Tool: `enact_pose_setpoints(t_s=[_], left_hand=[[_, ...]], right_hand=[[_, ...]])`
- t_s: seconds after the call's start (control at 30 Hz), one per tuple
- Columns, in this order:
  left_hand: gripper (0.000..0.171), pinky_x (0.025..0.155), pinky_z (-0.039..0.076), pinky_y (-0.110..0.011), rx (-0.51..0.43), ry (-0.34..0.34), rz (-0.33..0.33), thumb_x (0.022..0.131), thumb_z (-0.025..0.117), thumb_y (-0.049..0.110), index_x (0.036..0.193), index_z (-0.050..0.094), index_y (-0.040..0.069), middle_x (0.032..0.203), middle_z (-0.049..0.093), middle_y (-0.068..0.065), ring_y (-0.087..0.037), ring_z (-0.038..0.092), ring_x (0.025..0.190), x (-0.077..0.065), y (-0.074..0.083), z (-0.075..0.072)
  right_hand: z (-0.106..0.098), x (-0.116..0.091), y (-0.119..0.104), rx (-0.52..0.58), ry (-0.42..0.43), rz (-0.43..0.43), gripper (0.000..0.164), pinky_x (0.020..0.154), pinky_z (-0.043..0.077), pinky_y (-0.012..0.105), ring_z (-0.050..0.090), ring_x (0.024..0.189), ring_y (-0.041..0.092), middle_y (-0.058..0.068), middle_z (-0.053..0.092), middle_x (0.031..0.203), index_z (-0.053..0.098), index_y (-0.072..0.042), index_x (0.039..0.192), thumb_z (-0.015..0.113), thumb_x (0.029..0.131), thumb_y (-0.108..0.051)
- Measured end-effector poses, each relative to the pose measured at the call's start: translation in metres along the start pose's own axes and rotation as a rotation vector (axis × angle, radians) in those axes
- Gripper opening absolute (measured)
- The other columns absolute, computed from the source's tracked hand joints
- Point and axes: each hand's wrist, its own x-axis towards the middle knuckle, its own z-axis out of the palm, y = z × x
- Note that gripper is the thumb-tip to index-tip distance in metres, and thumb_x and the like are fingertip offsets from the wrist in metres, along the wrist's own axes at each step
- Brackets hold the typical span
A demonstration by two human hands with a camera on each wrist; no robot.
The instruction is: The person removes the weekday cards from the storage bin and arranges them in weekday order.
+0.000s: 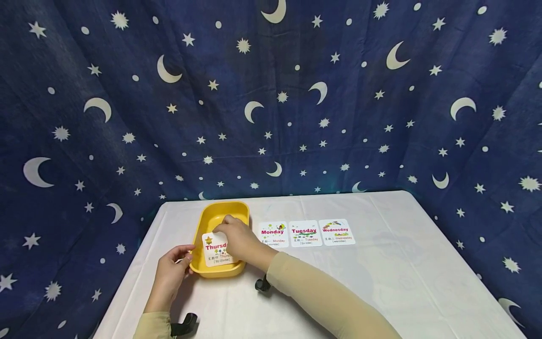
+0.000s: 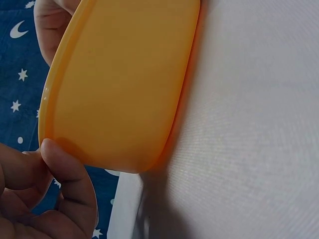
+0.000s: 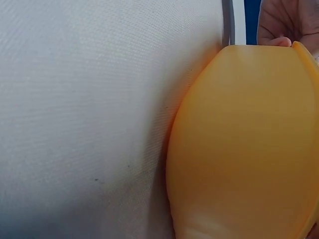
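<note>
A yellow tray [image 1: 218,272] stands at the left part of the table. My left hand [image 1: 171,270] pinches its rim at the near left side, and the left wrist view shows that thumb [image 2: 70,174] on the tray's edge. Over the tray, my right hand [image 1: 238,239] holds a white "Thursday" card [image 1: 216,254] with a gold star, its right part covered by the hand. The card's face points up toward me. Right fingertips are partly hidden. To the right lie a Monday card [image 1: 273,234], a Tuesday card [image 1: 305,233] and a Wednesday card [image 1: 337,232] in a row.
A white cloth [image 1: 381,287] covers the table. Behind it hangs a dark blue curtain [image 1: 271,132] with moons and stars. Black wrist mounts show at the left wrist [image 1: 184,325] and under the right forearm [image 1: 262,284].
</note>
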Motion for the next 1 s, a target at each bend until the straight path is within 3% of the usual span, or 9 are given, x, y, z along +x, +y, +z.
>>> enact_pose_setpoints(t_s=[0.5,0.87,1.0], left_hand=[[0.031,0.059,0.056,-0.025,0.003,0.001,-0.016,0.107,0.058,-0.002,0.137,0.064,-0.005,0.104,0.055,-0.011,-0.015,0.058,0.068,0.001,0.0,0.0],[0.031,0.06,0.057,-0.026,0.003,-0.003,-0.012,0.107,0.058,-0.001,0.137,0.063,-0.005,0.105,0.055,-0.01,-0.014,0.058,0.069,0.0,-0.001,0.0],[0.031,0.061,0.057,-0.026,-0.002,-0.003,-0.01,0.107,0.059,0.0,0.138,0.063,-0.006,0.104,0.055,-0.01,-0.014,0.059,0.069,-0.001,-0.001,0.0]], right_hand=[[-0.007,-0.005,0.006,0.175,0.07,-0.003,0.05,0.09,0.053,0.016,0.06,0.093,0.006,-0.005,0.068,0.112,0.08,-0.017,0.123,0.072,0.083,0.01],[-0.011,-0.01,0.005,0.228,0.134,0.007,0.04,0.107,0.055,0.025,0.065,0.107,0.01,-0.005,0.07,0.116,0.081,-0.017,0.122,0.065,0.094,0.008],[-0.015,-0.012,0.006,0.259,0.156,0.015,0.04,0.107,0.055,0.028,0.066,0.108,0.012,-0.004,0.071,0.116,0.082,-0.016,0.121,0.064,0.094,0.009]])
